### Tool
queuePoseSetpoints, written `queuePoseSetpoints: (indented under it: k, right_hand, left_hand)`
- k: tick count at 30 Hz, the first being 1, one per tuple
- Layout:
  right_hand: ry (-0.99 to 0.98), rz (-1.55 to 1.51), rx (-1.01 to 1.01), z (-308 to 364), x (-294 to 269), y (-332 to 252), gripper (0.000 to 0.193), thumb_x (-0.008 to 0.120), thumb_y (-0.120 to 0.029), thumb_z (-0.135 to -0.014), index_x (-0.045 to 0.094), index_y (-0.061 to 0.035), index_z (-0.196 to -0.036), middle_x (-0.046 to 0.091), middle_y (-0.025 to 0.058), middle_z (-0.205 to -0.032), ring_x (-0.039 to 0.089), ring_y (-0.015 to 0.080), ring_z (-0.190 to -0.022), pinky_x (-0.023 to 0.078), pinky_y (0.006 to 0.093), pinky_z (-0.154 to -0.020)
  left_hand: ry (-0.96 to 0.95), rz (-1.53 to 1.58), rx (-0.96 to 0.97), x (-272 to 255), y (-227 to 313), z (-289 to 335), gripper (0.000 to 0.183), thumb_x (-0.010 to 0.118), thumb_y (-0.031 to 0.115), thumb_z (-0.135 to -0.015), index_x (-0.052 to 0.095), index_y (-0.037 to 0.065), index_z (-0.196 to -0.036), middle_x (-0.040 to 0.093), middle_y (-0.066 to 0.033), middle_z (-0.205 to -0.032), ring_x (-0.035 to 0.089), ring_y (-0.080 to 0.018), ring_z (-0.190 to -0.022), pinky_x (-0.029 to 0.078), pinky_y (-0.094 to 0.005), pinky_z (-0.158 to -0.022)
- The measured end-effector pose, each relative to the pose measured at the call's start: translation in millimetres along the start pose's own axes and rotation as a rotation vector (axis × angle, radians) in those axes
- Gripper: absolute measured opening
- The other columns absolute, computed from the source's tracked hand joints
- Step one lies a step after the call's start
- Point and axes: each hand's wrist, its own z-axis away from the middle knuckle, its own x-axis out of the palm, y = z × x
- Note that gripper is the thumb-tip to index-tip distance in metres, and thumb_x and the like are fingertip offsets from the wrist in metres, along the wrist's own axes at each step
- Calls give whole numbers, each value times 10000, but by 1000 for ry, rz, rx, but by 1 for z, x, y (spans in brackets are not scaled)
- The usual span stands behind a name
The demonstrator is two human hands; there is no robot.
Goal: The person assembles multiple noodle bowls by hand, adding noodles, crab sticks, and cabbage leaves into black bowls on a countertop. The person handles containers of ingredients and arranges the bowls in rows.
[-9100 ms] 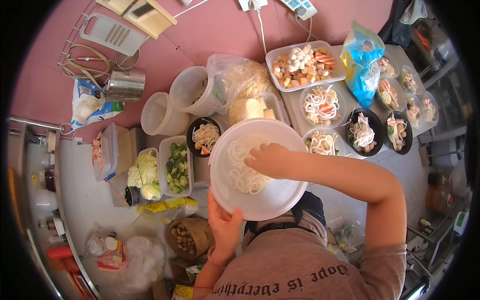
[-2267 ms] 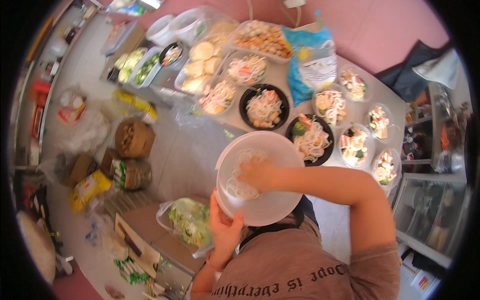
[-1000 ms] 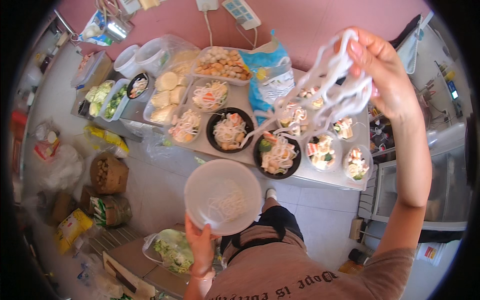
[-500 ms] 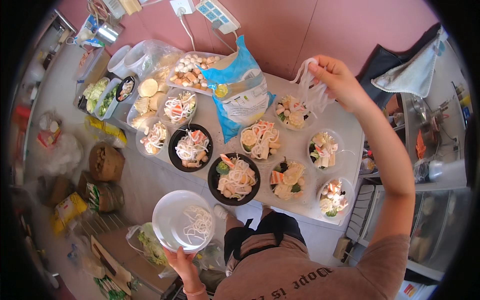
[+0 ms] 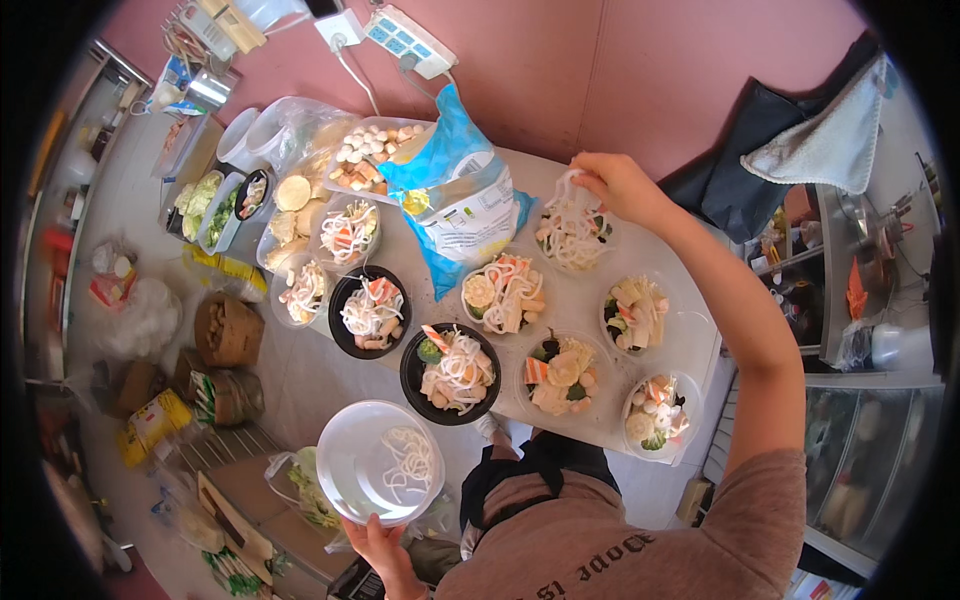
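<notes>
In my left hand (image 5: 377, 546) is the rim of a white round tub (image 5: 345, 470), tilted, with some white noodles (image 5: 411, 459) left inside it. At the far right of the table, my right hand (image 5: 612, 182) pinches the upper end of a bunch of thick white noodles (image 5: 572, 222). They hang into a clear bowl (image 5: 597, 258) and lie over the food there. Several bowls stand nearer me: a black bowl (image 5: 408, 388) and a clear bowl with noodles on top, plus a bowl of tofu pieces (image 5: 637, 312) and a bowl of sliced food (image 5: 563, 374) with none on them.
A blue and white bag (image 5: 460, 215) stands upright mid-table. Behind it sit tubs of balls (image 5: 375, 150) and sliced food. A power strip (image 5: 410, 40) hangs on the pink wall. Boxes and bags lie on the floor at left; a grey cloth (image 5: 822, 140) hangs at right.
My right hand has moved down and left, lowering the noodles into the far right bowl. The tub in my left hand has shifted slightly right and down in view.
</notes>
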Motion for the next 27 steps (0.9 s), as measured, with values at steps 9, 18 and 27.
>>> queuePoseSetpoints:
  k: [9,18,27]
  right_hand:
    - [115,-413,113,3,-74,-58,197,572,-112,-1019,639,15,-1154,677,46,-935,651,101,-776,588,251,-687]
    - [289,-413,-6,74,-153,-113,263,553,-148,-1034,619,25,-1221,699,65,-967,690,116,-802,584,229,-685]
    - [-28,-470,381,138,-86,-43,174,581,-155,-1026,648,1,-1066,686,45,-882,693,117,-741,602,271,-643]
  left_hand:
    - [-38,18,16,1,7,-11,649,515,81,-904,321,104,-1522,607,-124,-1242,695,-189,-887,583,-250,-555]
    - [-52,-1,17,-4,16,-20,675,509,78,-896,300,68,-1537,583,-143,-1300,673,-193,-906,503,-208,-483]
    - [-102,-20,37,-2,24,-21,631,510,94,-917,329,97,-1521,607,-96,-1261,680,-164,-903,547,-219,-555]
